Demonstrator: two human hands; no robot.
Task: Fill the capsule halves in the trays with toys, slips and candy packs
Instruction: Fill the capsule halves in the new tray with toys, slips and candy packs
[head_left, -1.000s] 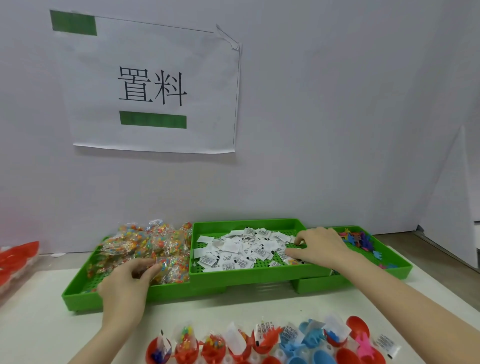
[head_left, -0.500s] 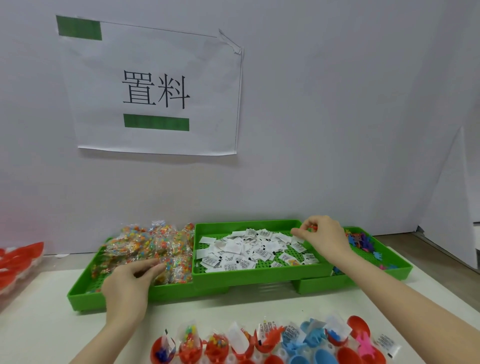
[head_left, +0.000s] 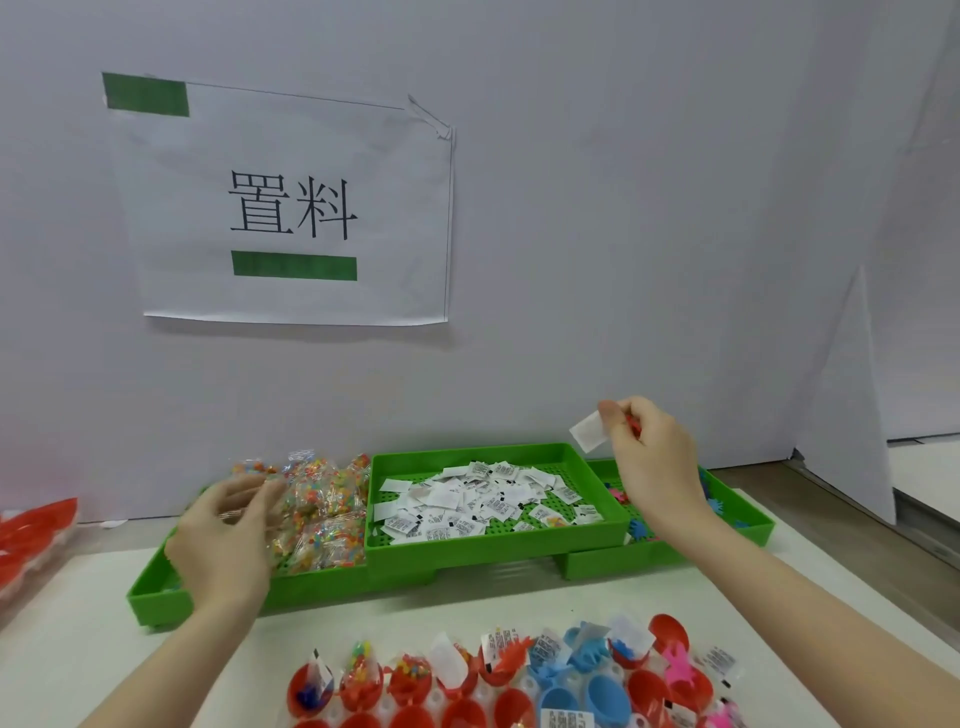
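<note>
Only the head view was given. Up above the middle green tray's (head_left: 498, 540) far right corner, the right hand (head_left: 652, 457) was lifted, its thumb and forefinger pinched on a white slip (head_left: 589, 430) that stuck out to the left; something red showed tucked behind the fingers (head_left: 612, 415), probably a toy, though too little of it showed to be sure. The left hand (head_left: 228, 530) hovered over the candy packs (head_left: 322, 509) in the left tray, its fingers loosely curled and blurred, so I could not tell whether they held a pack. The capsule halves (head_left: 519, 686) sat in rows at the near edge of the desk (head_left: 62, 649), below and nearer than both hands. By my reading, the right hand was better placed for the right-side capsules, with the slip to come toward the near side and down.
</note>
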